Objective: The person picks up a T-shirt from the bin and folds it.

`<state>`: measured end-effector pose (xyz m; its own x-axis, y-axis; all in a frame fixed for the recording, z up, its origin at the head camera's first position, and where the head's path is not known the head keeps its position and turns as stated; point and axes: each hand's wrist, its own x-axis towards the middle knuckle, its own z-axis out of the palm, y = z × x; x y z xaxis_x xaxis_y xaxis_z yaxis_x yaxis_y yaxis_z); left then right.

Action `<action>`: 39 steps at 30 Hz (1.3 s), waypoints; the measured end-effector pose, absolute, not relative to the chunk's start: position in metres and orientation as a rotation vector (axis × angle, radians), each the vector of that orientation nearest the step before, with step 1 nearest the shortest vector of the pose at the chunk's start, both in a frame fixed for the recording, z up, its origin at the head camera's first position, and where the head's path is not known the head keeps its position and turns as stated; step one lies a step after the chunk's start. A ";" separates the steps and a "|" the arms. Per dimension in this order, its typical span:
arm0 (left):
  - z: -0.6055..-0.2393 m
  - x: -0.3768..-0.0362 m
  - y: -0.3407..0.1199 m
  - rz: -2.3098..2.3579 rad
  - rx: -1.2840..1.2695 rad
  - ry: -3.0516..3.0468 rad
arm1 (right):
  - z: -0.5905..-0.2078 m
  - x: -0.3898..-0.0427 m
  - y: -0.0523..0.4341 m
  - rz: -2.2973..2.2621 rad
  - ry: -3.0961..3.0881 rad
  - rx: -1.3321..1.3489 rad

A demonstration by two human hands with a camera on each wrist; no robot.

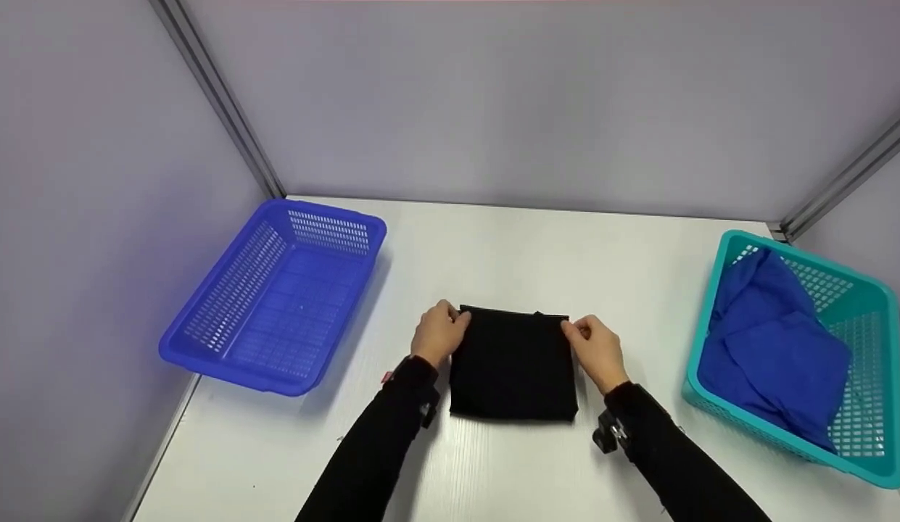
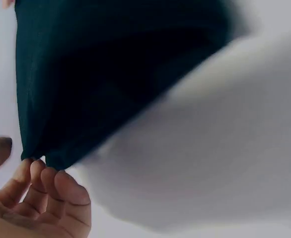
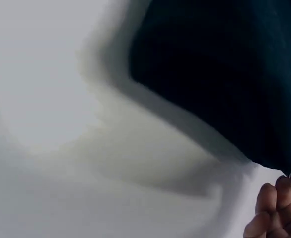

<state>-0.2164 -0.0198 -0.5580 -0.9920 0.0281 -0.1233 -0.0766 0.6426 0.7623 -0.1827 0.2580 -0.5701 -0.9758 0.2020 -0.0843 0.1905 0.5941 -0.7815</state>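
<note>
A black cloth point(image 1: 513, 366), folded into a near square, is in front of me on the white table. My left hand point(image 1: 439, 333) has its fingertips at the far left corner. In the left wrist view, that corner of the cloth point(image 2: 125, 64) draws to a point at the left fingers point(image 2: 71, 191), with the thumb a little apart. At the far right corner, my right hand point(image 1: 597, 349) pinches the fabric between thumb and fingers. The right wrist view has the cloth point(image 3: 220, 74) narrowing down to the right fingertips point(image 3: 283, 191).
On the left of the table point(image 1: 537, 254) stands a blue plastic basket point(image 1: 348, 319) with nothing in it. A teal basket point(image 1: 874, 377) at the right edge holds a crumpled blue cloth point(image 1: 776, 355). Grey panels point(image 1: 529, 101) enclose the back and sides.
</note>
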 end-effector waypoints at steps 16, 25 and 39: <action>-0.573 -0.179 -0.043 1.334 0.069 2.488 | -0.574 -0.138 0.262 1.691 -2.847 -0.369; -0.573 -0.158 -0.055 1.429 0.119 2.375 | -0.575 -0.116 0.265 1.750 -2.828 -0.425; -0.578 -0.119 -0.071 1.531 0.117 2.104 | -0.580 -0.077 0.271 1.811 -2.951 -0.369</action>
<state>-0.1187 -0.0715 -0.5778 -0.8555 0.3684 -0.3638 -0.2331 0.3535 0.9060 -0.0774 0.2714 -0.5797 -0.9208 0.0007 -0.3900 0.3480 0.4527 -0.8209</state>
